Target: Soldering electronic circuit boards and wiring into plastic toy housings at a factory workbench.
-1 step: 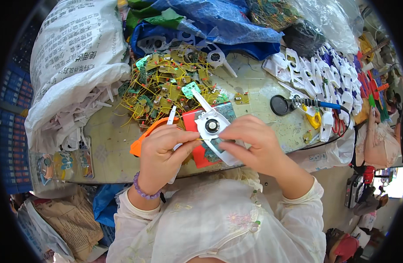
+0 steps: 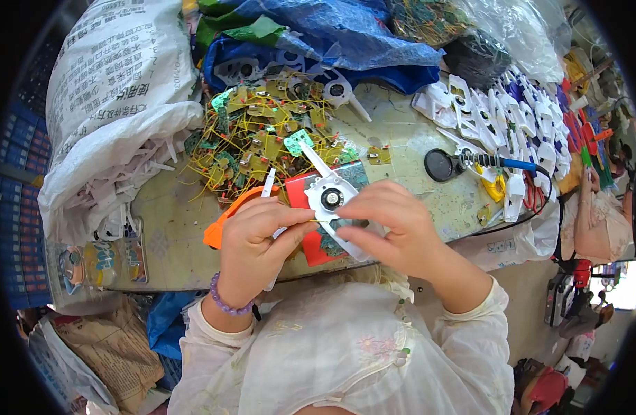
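My left hand [image 2: 257, 232] pinches a thin yellow wire [image 2: 316, 220] between thumb and forefinger. That wire reaches the edge of a white plastic housing [image 2: 319, 187] with a round black centre piece [image 2: 331, 198]. On the housing's right side, my right hand [image 2: 390, 225] has thumb and forefinger at its rim, the housing between them. A green circuit board [image 2: 298, 142] lies at the housing's far tip. Beneath the housing is a red flat piece [image 2: 298, 192]. An orange curved part [image 2: 214, 234] and a narrow white plastic strip [image 2: 269, 182] lie partly hidden behind my left hand.
A heap of circuit boards with yellow wires [image 2: 262, 131] lies beyond my hands. A blue-handled soldering iron [image 2: 518, 165] rests at the right beside a round black dish [image 2: 439, 166]. White housings [image 2: 494, 121] are piled behind it. A large white sack [image 2: 117, 131] stands left.
My right hand's fingers have shifted slightly left, nearer the housing's centre. My left hand keeps its pinch on the wire. The whole view has moved a little.
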A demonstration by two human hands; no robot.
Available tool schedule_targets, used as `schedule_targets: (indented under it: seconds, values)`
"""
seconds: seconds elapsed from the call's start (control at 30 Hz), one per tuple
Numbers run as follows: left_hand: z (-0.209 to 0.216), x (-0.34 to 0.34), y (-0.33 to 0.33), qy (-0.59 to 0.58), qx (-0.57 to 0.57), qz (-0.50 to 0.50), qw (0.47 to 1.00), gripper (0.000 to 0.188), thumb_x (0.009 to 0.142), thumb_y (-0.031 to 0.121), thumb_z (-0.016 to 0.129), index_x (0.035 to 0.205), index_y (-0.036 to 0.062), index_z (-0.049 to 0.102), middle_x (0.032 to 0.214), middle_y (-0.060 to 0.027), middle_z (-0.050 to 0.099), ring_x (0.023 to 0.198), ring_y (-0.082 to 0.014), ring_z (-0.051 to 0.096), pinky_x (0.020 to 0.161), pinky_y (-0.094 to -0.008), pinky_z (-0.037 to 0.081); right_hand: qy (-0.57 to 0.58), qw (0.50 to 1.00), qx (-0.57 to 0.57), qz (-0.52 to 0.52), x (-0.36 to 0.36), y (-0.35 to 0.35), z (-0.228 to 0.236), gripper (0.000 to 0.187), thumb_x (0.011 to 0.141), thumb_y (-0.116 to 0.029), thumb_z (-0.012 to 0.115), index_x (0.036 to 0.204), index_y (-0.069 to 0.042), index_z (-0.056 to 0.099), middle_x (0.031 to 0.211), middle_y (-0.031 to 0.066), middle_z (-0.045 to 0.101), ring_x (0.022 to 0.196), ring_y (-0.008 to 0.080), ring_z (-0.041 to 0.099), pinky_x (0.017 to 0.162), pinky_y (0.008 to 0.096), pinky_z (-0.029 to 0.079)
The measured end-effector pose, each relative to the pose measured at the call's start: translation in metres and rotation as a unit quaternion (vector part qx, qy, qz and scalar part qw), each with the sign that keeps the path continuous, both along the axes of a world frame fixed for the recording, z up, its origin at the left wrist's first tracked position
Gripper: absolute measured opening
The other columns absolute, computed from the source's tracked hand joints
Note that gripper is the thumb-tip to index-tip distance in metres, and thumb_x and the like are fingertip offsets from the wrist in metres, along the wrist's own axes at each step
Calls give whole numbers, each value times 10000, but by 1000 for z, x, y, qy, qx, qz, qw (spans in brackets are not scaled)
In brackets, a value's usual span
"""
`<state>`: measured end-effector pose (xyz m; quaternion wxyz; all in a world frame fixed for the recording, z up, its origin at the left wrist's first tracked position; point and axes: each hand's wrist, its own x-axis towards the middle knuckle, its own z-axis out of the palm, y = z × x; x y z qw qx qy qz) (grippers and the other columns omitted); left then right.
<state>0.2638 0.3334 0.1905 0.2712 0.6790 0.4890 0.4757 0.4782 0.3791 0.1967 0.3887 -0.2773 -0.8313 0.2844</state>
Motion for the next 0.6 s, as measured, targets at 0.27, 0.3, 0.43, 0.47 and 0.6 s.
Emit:
schedule_targets:
  seconds: [0.27, 0.3, 0.43, 0.47, 0.6]
  values:
    - [0, 2, 3, 60, 40, -15, 997, 145, 716, 55, 754, 857, 72, 723, 749, -38, 693, 700, -199, 638, 744, -350, 451, 15, 1000, -19, 4, -9, 0, -6, 160, 718, -52, 759, 865, -71, 699, 851, 61, 670, 806, 240, 613, 728, 343, 472]
    - [3, 2, 1, 66, 28, -17, 997, 142, 719, 61, 756, 857, 77, 723, 758, -35, 695, 704, -190, 640, 749, -344, 437, 28, 999, -21, 7, -9, 0, -8, 157, 719, -49, 757, 863, -70, 697, 854, 60, 671, 809, 238, 614, 727, 342, 473]
    - [5, 3, 0, 83, 22, -19, 996, 130, 727, 69, 759, 850, 92, 725, 768, -26, 695, 711, -173, 640, 735, -314, 404, 46, 998, -44, 2, -8, -4, -5, 163, 717, -46, 763, 862, -65, 690, 867, 61, 676, 815, 233, 619, 726, 338, 477]
    - [4, 3, 0, 82, 22, -20, 996, 130, 727, 69, 759, 850, 92, 725, 768, -26, 695, 711, -173, 640, 735, -314, 404, 45, 998, -44, 0, -8, -4, -7, 163, 717, -46, 763, 862, -65, 690, 867, 61, 676, 815, 233, 619, 726, 338, 477]
    - [1, 4, 1, 88, 20, -27, 996, 132, 724, 77, 764, 848, 102, 725, 748, -15, 687, 710, -167, 636, 730, -316, 395, 61, 998, -26, 22, -8, -3, -12, 130, 738, -78, 742, 853, -55, 684, 839, 69, 661, 783, 252, 608, 689, 349, 485]
